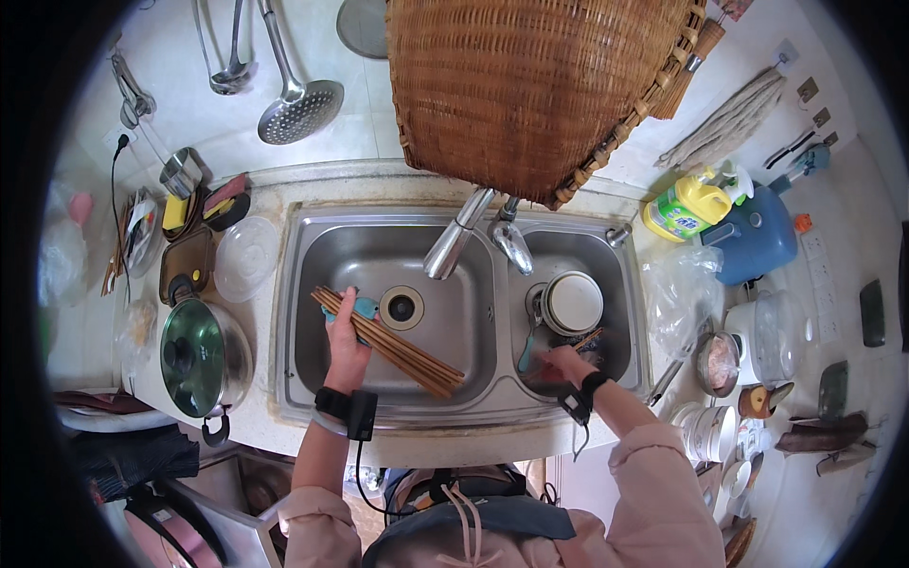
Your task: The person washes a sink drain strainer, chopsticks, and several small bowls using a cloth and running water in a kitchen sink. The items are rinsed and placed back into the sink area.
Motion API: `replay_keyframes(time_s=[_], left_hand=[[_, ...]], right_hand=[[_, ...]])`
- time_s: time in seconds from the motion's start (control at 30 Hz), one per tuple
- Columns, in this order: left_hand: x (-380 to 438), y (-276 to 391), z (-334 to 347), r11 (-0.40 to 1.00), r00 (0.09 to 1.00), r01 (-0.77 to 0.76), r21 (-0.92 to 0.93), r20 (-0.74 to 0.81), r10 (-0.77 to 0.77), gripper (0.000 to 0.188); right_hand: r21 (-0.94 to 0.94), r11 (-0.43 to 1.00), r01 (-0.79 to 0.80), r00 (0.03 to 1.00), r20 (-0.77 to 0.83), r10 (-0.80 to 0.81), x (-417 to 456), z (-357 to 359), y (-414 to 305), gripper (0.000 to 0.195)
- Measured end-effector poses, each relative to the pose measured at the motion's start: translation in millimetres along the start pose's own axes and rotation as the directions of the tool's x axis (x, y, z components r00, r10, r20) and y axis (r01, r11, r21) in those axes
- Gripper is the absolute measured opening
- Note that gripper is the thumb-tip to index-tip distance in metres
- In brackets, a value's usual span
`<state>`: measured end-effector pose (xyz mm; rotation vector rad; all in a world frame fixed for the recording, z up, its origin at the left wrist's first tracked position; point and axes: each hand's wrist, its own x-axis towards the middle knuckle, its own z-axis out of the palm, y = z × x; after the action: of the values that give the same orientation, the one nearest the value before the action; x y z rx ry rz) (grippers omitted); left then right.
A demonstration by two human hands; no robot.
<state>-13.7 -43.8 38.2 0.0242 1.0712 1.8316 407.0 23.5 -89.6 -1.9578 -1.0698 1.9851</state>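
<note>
My left hand (347, 344) grips a bundle of wooden chopsticks (405, 351) over the large left basin (454, 298) of a stainless steel double sink. A teal item (366, 309), perhaps a cloth or sponge, sits in the same hand beneath the chopsticks. My right hand (564, 363) is down in the smaller right basin (618, 298), its fingers partly hidden and blurred. Close to it are more chopsticks (589, 339), a teal-handled spoon (526, 351) and a reddish item. Stacked white bowls (575, 302) stand just beyond that hand.
Two chrome faucets (454, 248) reach over the sink below a hanging woven basket (525, 92). On the left counter stands a pot with a green glass lid (192, 358). A yellow detergent bottle (685, 209), plastic bag (682, 298) and bowls (710, 429) line the right.
</note>
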Motion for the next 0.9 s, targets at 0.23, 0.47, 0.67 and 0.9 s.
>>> replay_keyframes(time_s=[0.23,0.47,0.67,0.9], left_hand=[[15,-1,-4,0.999,0.996,0.03,0.015,0.08,-0.031,0.022],[4,-21,10,0.992,0.921,0.123,0.019,0.37,-0.121,0.034],[1,11,9,0.992,0.942,0.126,0.013,0.313,-0.123,0.036],[40,-7,-29,0.996,0.988,0.021,0.084,0.149,-0.034,0.031]], right_hand=[[0.084,0.958,0.273,0.897,-0.383,-0.221,-113,-4,-25,0.009],[-0.485,-0.055,0.873,0.072,0.239,-0.968,-180,185,-117,0.008],[0.067,0.772,0.633,0.666,0.462,-0.586,-146,248,-129,0.006],[0.211,0.824,0.526,0.696,0.449,-0.56,-104,290,-111,0.009]])
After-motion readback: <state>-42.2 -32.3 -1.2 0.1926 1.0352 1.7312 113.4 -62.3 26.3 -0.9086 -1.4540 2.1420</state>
